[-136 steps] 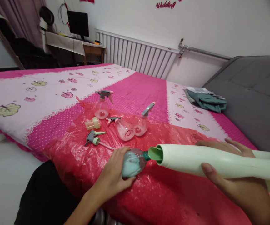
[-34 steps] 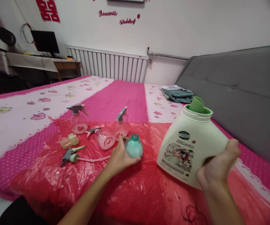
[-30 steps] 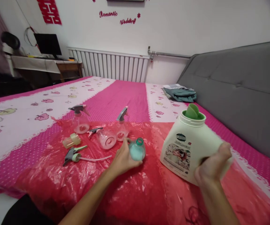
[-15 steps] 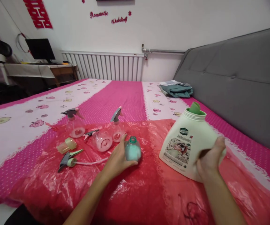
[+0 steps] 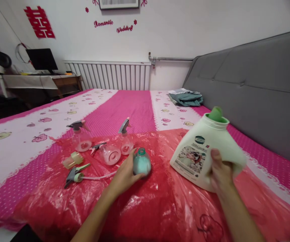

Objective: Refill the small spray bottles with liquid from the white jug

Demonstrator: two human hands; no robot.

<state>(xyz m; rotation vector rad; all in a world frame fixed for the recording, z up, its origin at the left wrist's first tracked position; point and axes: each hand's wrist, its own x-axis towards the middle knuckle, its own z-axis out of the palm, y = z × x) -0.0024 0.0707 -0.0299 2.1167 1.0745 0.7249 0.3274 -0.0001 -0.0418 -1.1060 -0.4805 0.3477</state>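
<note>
My left hand [image 5: 125,174] wraps around a small round bottle [image 5: 142,164] filled with pale blue-green liquid, which stands upright and uncapped on the red plastic sheet [image 5: 160,205]. My right hand [image 5: 220,173] grips the handle side of a large pale green detergent jug [image 5: 205,153], tilted with its base on the sheet and its open green spout [image 5: 215,114] pointing up. A loose grey-green trigger sprayer [image 5: 75,172] with a dip tube lies to the left of the bottle.
Three pink spray bottles [image 5: 111,153] and a beige cap [image 5: 71,160] sit on the sheet beyond my left hand. The sheet covers a pink bedspread [image 5: 125,107]. Folded clothes [image 5: 186,98] lie by the grey headboard [image 5: 255,87]. A radiator [image 5: 109,75] and desk [image 5: 39,80] stand behind.
4.5 s ago the jug lay level with its spout at the small bottle's mouth. The jug has since swung upright and settled lower on the sheet; my left hand stays on the bottle.
</note>
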